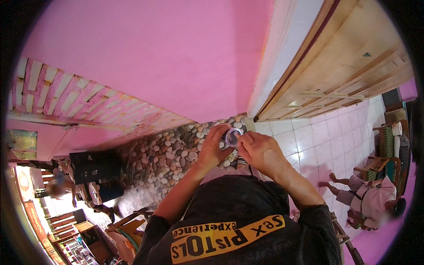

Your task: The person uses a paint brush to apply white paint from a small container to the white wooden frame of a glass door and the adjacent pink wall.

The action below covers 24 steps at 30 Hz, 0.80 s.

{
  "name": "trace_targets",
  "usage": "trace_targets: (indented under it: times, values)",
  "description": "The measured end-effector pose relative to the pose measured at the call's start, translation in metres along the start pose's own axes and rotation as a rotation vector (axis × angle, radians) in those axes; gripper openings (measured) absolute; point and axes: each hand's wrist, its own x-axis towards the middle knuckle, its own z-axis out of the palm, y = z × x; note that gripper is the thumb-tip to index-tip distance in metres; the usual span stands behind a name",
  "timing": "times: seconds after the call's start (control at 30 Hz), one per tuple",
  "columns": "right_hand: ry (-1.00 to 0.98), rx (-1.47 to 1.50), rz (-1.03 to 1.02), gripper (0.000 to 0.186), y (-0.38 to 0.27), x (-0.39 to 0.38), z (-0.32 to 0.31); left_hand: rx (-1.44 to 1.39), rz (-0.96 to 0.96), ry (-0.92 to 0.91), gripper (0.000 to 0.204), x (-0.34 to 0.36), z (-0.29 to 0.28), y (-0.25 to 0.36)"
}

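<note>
In front of my body, a small round cup or jar point(232, 137) with a pale rim and a dark inside is held up over the floor. My left hand point(213, 149) wraps round its left side, fingers closed on it. At its right edge, my right hand point(263, 151) has its fingers bent and pressed together. The fingertips reach to the rim or just into the mouth. Whatever they pinch, if anything, is too small to make out.
A pink wall point(168, 53) rises ahead, with a wooden door point(335, 66) to its right. Pebble-patterned flooring point(154, 154) meets pale tiles point(309, 137). One person point(371, 196) sits at right by a chair; another person point(57, 187) is far left near a black box-like object point(95, 167).
</note>
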Motion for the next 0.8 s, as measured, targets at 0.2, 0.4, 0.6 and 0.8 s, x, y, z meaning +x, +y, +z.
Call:
trace_targets:
  times: [0.2,0.4,0.6,0.8]
  values:
    - [-0.048,0.107,0.101,0.014,0.002,0.000,0.005,0.136,0.049,-0.045,0.070,-0.002,0.004,-0.002]
    - [0.093,0.266,0.317,0.015,0.003,-0.003,-0.012,0.071,-0.083,0.003,0.073,0.003,0.006,0.001]
    - [0.188,0.491,0.503,0.014,0.017,-0.019,-0.021,0.030,-0.138,0.014,0.075,0.007,0.012,-0.004]
    - [0.292,1.011,0.731,0.019,0.038,-0.030,-0.029,-0.059,-0.185,-0.041,0.074,0.020,0.012,-0.005]
